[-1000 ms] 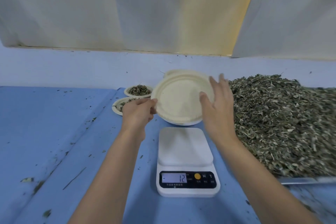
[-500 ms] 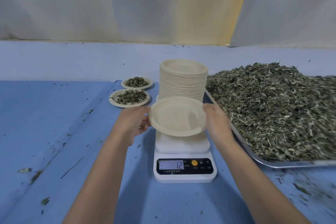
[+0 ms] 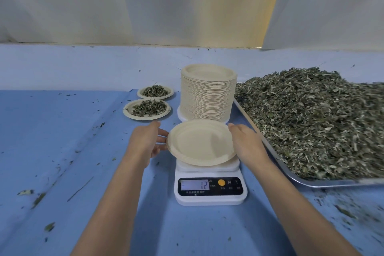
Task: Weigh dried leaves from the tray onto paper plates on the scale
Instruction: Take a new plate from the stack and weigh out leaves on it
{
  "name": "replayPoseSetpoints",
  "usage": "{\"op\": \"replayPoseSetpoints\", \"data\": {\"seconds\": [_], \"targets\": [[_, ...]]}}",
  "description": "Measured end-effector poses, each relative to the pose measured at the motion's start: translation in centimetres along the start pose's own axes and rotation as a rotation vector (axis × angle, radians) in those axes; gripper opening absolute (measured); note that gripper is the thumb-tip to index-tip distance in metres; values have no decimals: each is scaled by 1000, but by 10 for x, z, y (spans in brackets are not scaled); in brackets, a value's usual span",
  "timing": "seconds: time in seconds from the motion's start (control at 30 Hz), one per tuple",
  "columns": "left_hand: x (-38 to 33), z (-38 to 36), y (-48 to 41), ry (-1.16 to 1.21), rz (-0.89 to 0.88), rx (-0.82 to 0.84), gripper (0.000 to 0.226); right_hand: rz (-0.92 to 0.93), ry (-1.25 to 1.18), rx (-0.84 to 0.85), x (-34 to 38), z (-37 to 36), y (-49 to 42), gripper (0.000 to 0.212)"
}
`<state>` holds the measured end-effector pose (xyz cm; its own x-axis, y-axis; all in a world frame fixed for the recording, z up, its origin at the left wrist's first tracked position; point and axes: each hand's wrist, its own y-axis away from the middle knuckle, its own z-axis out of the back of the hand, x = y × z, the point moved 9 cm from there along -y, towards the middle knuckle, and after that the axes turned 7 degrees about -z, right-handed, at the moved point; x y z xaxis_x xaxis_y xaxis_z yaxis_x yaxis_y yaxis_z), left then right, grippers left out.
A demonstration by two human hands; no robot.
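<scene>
Tabletop (image 3: pixel 62 131): covered in blue cloth, with leaf scraps (image 3: pixel 26 192) strewn over its left part.
Filled plates: two paper plates of dried leaves left of centre, the near filled plate (image 3: pixel 147 109) just in front of the far filled plate (image 3: pixel 155 92).
Left hand (image 3: pixel 145 141): fingers relaxed and spread, not clenched, their tips touching the left rim of the empty plate.
Paper plate (image 3: pixel 200 141): empty, held between the two hands over the platform of the scale. Its near edge dips lower than its far edge. I cannot tell whether it touches the platform.
Scale (image 3: pixel 211 197): white, at the centre of the tabletop. Its display (image 3: pixel 195 185) shows 12 with a dash at the left.
Plate stack (image 3: pixel 207 97): a tall pile of empty paper plates right behind the scale.
Right hand (image 3: pixel 247 143): fingers straight and together, laid along the plate's right rim, with the thumb out of sight.
Tray (image 3: pixel 311 183): metal, at the right, near the scale.
Dried leaves (image 3: pixel 322 127): heaped high in the tray.
</scene>
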<state>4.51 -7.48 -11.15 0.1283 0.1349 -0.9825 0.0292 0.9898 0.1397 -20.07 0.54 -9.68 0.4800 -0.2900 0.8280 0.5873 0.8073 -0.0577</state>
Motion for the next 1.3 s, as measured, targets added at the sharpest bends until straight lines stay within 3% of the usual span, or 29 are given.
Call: {"op": "replayPoseSetpoints", "data": {"seconds": [0.37,0.57,0.63,0.77,0.87,1.0,1.13,1.3], "targets": [[5,0,-5,-38,9,-2,33,-20,-7,-14,-6,1,0,34],[-23,-3,0,-87,-268,-119,20,65,-48,-170,5,30,2,21],[-38,-13,12,-126,-393,-126,21,61,-8,-221,5,46,3,28],[-58,-53,36,-67,-511,25,25,-9,389,-334,-7,82,3,32],[-68,-87,48,15,-509,140,25,-171,673,-256,-29,94,2,40],[-82,-124,65,73,-542,226,29,-325,876,-133,-51,103,6,51],[-83,-146,78,76,-560,284,29,-394,822,71,-67,88,7,51],[-77,-157,82,74,-522,318,28,-312,828,202,-70,72,-1,50]]}}
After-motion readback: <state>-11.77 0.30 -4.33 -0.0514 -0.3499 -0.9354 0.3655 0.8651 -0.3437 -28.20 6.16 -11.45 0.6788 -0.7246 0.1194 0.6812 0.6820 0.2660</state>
